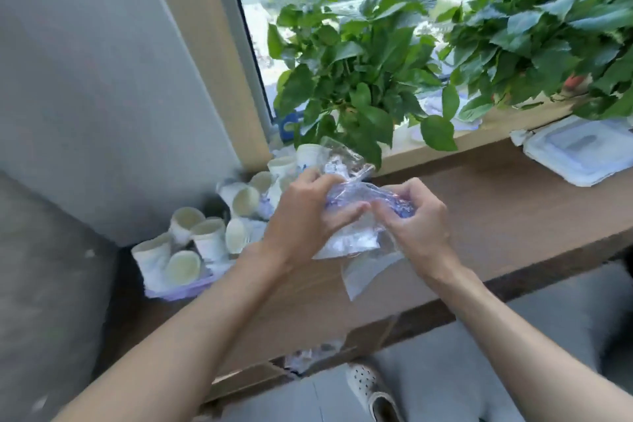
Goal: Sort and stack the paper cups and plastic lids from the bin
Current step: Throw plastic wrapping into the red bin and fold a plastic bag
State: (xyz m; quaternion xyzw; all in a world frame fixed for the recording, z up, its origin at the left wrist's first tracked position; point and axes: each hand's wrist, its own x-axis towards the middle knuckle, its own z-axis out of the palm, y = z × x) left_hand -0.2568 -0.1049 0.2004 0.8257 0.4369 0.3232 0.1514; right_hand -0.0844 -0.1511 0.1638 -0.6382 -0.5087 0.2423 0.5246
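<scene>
Landmark: wooden counter (pixel 496 209); all positions below are referenced to it.
Left hand (pixel 308 212): above the counter's middle, fingers curled round the upper left part of a clear plastic bag (pixel 352 243).
Right hand (pixel 416 219): just beside the left, fingers and thumb pinching the same bag at its bunched, blue-printed part.
Hand spacing: close together, fingertips nearly meeting on the film.
Bag, handling: judged very light, limp and slippery. It will crumple rather than hold shape, and it tears if pulled hard.
Bag, grip point: take it at the gathered neck or an open edge. A flat panel is likely to slide through the fingers.
Bag, contents: cannot tell. The film is crumpled and the frame is blurred.
Paper cups (pixel 209 240): at the counter's left end against the wall, loose and unstacked. Some stand upright and some lie tipped on their sides.
Cups, handling: judged light and easily crushed. Hold each by the wall below the rim and nest them mouth up.
Bin (pixel 181 289): only a lavender edge shows under the cups nearest the counter's front.
Plastic lids: none can be identified with certainty.
Lidded clear box (pixel 579 151): at the counter's right far end, closed. Its contents cannot be made out.
Potted plants (pixel 359 79): on the sill behind the counter's back edge.
</scene>
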